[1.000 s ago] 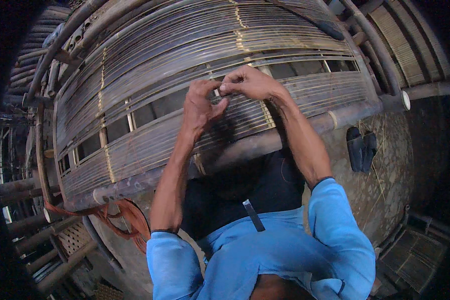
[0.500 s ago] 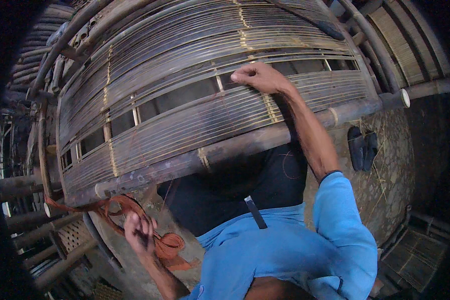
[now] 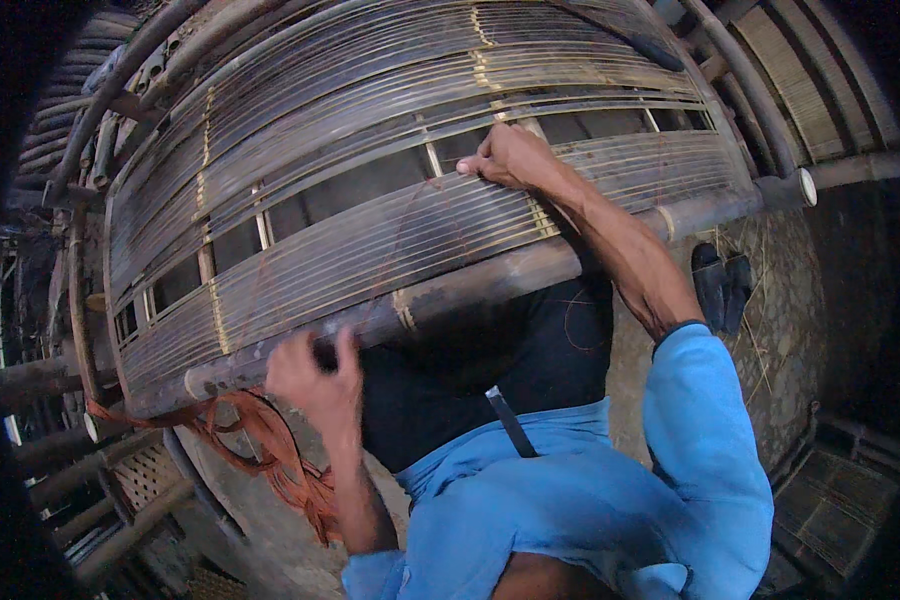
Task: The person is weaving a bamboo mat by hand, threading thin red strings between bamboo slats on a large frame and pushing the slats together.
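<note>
In front of me is a bamboo bench frame whose seat is made of long thin bamboo slats (image 3: 370,225), with a thick bamboo pole (image 3: 490,285) along its near edge. My right hand (image 3: 515,158) rests over the gap between two bands of slats, thumb and fingers pinched together; what they hold, if anything, is hidden. A thin reddish thread (image 3: 402,230) crosses the near slats between my hands. Beside the near pole, my left hand (image 3: 320,390) is raised and slightly blurred, thumb and fingers apart. Orange-brown flat strips (image 3: 265,430) hang in loops beside it from the bench's left corner.
A pair of dark slippers (image 3: 718,285) lies on the ground at the right. A long dark tool (image 3: 660,52) lies across the far right slats. Bamboo poles (image 3: 100,150) stand at the left, and another slatted bamboo piece (image 3: 840,500) is at lower right.
My left hand has left the orange-brown strips and moved up and right to the near pole. The strips' coil has fallen loose. My right hand stays near the same gap, slightly lower.
</note>
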Demonstrator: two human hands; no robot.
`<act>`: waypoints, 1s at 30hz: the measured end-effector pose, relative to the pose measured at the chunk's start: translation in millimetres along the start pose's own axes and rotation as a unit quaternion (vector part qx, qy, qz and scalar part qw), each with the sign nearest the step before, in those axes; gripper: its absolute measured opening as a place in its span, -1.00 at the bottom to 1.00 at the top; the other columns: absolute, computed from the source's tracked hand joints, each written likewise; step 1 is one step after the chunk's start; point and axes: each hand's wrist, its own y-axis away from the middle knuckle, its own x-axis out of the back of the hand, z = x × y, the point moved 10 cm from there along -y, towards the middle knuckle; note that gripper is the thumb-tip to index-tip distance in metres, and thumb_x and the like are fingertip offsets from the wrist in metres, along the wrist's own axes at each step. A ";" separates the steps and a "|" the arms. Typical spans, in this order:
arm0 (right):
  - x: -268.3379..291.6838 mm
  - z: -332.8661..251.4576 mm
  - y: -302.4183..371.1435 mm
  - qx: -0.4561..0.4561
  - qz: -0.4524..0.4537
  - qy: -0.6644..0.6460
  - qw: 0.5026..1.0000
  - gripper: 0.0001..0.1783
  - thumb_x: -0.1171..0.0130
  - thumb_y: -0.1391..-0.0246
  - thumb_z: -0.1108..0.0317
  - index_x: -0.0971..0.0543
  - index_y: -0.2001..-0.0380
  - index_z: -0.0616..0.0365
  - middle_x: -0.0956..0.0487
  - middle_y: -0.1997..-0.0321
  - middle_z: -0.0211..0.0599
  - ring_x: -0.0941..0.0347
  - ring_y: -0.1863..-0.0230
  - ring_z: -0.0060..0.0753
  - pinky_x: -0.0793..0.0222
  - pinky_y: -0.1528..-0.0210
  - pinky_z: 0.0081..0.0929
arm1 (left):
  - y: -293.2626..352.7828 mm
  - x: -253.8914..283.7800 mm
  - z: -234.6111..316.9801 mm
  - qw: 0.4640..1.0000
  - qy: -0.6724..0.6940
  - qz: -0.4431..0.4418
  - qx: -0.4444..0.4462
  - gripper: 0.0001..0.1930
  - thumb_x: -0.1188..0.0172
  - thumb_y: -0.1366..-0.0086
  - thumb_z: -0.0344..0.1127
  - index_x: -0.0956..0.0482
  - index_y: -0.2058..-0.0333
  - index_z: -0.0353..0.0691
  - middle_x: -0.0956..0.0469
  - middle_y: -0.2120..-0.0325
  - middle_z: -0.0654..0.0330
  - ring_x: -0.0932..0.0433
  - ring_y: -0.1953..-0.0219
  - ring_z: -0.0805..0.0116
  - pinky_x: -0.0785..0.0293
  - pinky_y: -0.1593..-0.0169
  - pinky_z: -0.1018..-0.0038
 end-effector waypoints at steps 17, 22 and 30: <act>4.2 -1.3 11.9 -0.093 -0.003 -0.020 0.995 -0.46 -0.26 -0.16 -0.19 -0.77 0.43 0.12 -0.64 0.53 0.00 -0.62 0.39 0.03 -0.46 0.25 -0.13 | -50.8 -26.6 56.3 0.818 0.552 -0.159 -0.013 -0.56 -0.11 -0.50 -0.15 -0.56 0.53 -0.33 -0.52 0.47 0.16 -0.48 0.39 0.32 -0.39 0.18 0.45; -0.6 1.7 11.8 -0.022 0.057 -0.048 0.997 -0.53 -0.31 -0.15 -0.07 -0.73 0.41 0.20 -0.65 0.50 -0.07 -0.63 0.35 0.01 -0.50 0.20 -0.17 | -19.8 -28.5 69.7 0.640 0.751 -0.158 0.051 -0.55 -0.02 -0.54 -0.08 -0.49 0.45 -0.34 -0.42 0.48 0.21 -0.40 0.41 0.32 -0.34 0.23 0.44; -11.3 -151.6 92.5 0.424 0.149 -0.098 0.888 -0.68 -0.37 -0.07 0.06 -0.62 0.37 0.09 -0.61 0.27 -0.18 -0.51 -0.07 0.01 -0.26 -0.22 -0.11 | -15.6 -13.0 73.6 0.801 0.564 -0.190 0.060 -0.73 -0.10 -0.46 -0.36 -0.43 0.44 -0.38 -0.34 0.52 0.09 -0.34 0.49 0.18 -0.27 0.38 0.38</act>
